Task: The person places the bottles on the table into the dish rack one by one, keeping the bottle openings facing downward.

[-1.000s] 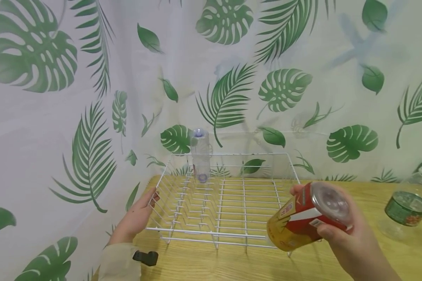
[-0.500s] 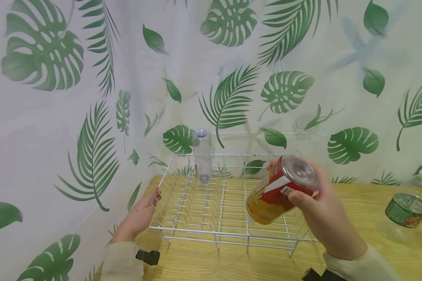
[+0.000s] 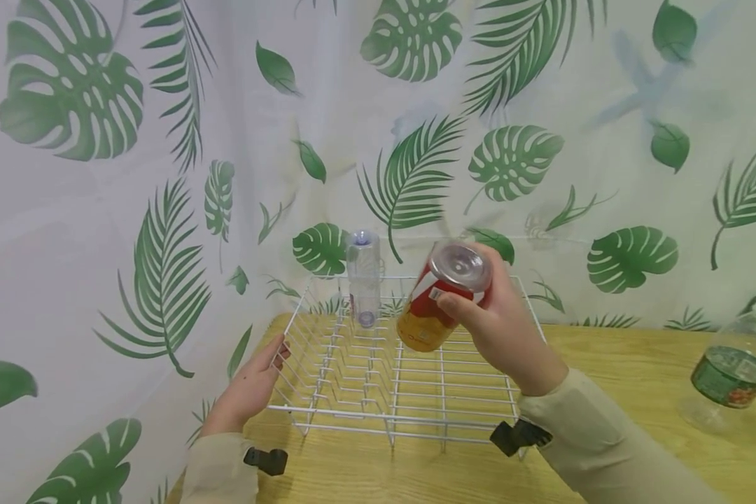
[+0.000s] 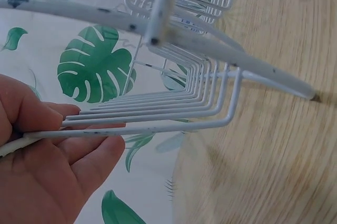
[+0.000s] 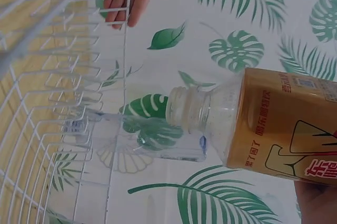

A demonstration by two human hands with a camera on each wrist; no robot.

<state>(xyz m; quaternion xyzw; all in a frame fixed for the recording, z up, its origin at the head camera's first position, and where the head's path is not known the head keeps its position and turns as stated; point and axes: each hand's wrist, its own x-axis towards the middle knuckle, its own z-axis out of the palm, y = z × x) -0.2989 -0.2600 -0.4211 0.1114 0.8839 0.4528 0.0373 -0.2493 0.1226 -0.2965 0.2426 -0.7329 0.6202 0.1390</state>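
Note:
My right hand [image 3: 510,329] grips an empty plastic bottle [image 3: 425,315] with a red and gold label, tilted upside down above the middle of a white wire dish rack [image 3: 416,420]. In the right wrist view the bottle's uncapped clear neck [image 5: 189,108] points toward the rack's wires. At the rack's left side, my left hand [image 3: 246,392] holds the top wire, thumb above and fingers [image 4: 100,163] beneath. A clear bottle [image 3: 363,280] with a bluish base stands upside down in the rack's back left part.
A clear plastic bottle [image 3: 731,374] with a green label stands on the wooden table [image 3: 630,392] at the right. White sheeting [image 3: 239,126] printed with green leaves borders the table at the back and left.
My right hand has carried the red and gold bottle left and farther back, from the rack's front right corner to over its middle. My left hand keeps its hold on the rack.

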